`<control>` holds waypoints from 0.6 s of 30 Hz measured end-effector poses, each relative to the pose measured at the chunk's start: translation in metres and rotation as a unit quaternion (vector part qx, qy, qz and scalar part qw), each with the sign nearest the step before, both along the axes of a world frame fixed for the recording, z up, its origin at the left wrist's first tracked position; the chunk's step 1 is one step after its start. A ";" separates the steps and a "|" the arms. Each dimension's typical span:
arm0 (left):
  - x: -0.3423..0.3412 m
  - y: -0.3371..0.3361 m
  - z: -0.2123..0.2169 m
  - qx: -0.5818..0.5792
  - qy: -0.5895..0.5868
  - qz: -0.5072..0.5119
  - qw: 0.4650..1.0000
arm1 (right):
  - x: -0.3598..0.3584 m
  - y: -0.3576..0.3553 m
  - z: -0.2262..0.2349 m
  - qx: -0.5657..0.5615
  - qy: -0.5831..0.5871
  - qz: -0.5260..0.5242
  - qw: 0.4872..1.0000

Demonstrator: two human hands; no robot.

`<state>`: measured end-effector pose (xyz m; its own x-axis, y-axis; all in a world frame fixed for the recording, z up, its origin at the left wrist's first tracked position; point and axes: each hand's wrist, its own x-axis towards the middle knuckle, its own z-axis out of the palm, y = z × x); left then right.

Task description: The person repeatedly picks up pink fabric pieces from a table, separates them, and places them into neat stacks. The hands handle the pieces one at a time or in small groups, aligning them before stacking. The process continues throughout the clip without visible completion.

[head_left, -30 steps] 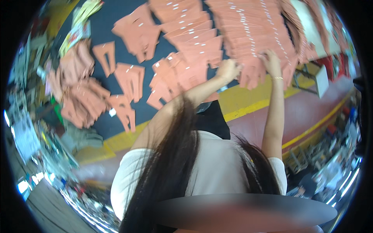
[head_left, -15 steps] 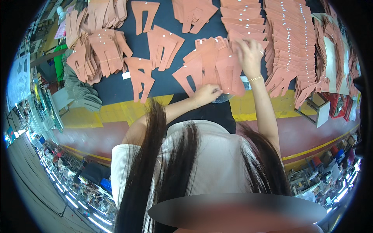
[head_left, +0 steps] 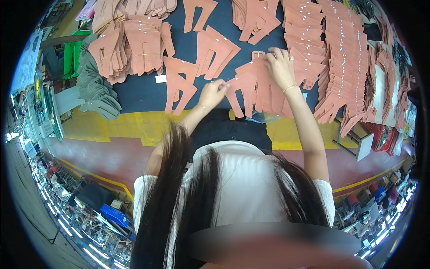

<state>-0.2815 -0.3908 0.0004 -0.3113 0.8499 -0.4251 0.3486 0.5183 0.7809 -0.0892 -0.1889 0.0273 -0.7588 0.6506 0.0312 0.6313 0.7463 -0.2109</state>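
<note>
On the dark tabletop, salmon-pink leather-like cut pieces (head_left: 244,96) overlap in front of me, several with slots and two legs. My left hand (head_left: 213,94) is closed in a pinch at the left corner of the leftmost cut piece in this group. My right hand (head_left: 280,68) lies over the group's upper right side, fingers bent and apart, its fingertips beside a strap end with a square buckle shape (head_left: 258,55). Part of the pieces is hidden under it. Left of my left hand lies a single two-legged piece (head_left: 181,74), and a fanned pair (head_left: 216,51) lies beyond.
Tied bundles of pink pieces (head_left: 143,47) stand at the left, beside grey-green pieces (head_left: 96,92) hanging at the table's edge. Long overlapping rows (head_left: 342,58) fill the right. A white label (head_left: 161,79) lies near the front. A small stool (head_left: 363,145) stands at the right.
My left hand has moved left and away from me, from the group's near edge to its left corner. My right hand stays at the upper right. The whole view has shifted.
</note>
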 end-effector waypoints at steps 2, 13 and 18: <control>-0.019 0.010 -0.001 0.015 -0.008 0.030 0.999 | 0.000 -0.003 0.000 -0.023 0.021 0.005 0.999; -0.112 0.063 -0.027 0.082 0.066 0.111 0.988 | 0.009 -0.037 0.028 -0.228 0.202 -0.128 0.944; -0.126 0.071 -0.031 0.077 0.157 0.074 0.982 | 0.017 -0.042 0.047 -0.260 0.311 -0.198 0.892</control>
<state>-0.4072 -0.3197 -0.0309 -0.5310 0.8324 -0.1586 0.5145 0.4655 0.7202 -0.0717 -0.2314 0.0745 -0.4080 0.9128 -0.0178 0.4629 0.1901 -0.8658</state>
